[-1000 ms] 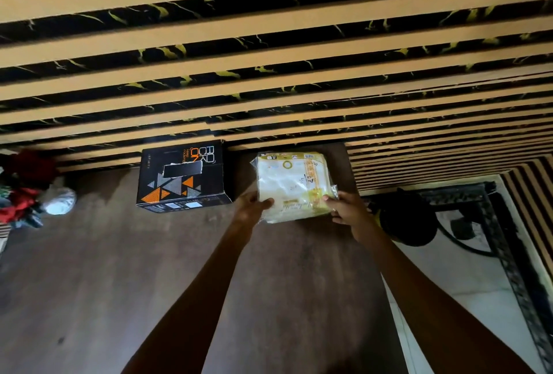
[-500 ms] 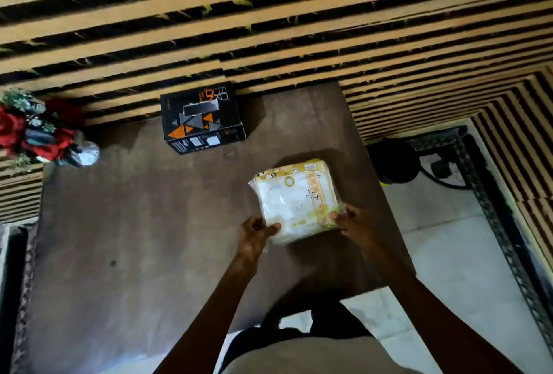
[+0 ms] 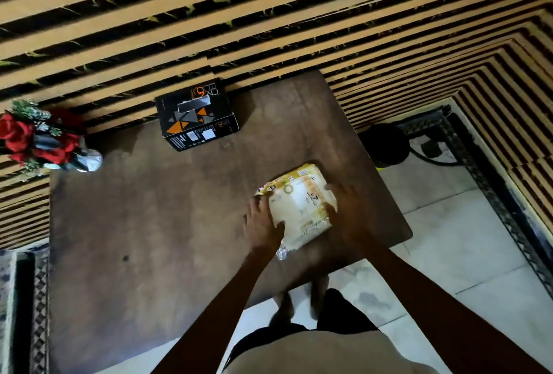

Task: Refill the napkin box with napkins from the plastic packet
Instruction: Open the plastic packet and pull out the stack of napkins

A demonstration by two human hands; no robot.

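A white and yellow plastic packet of napkins lies on the brown table, near its right front corner. My left hand grips the packet's left side, thumb on top. My right hand presses against its right side. The black napkin box with orange triangles stands at the table's back edge against the wall, its top slot facing up, well apart from the packet.
A vase of red flowers stands at the table's back left corner. A striped wall runs behind. A dark round object sits on the tiled floor to the right of the table. My legs show at the front edge.
Both hands have drawn the packet from beside the box toward the table's front right corner. It has also turned a little, and my hands now sit further along its sides.
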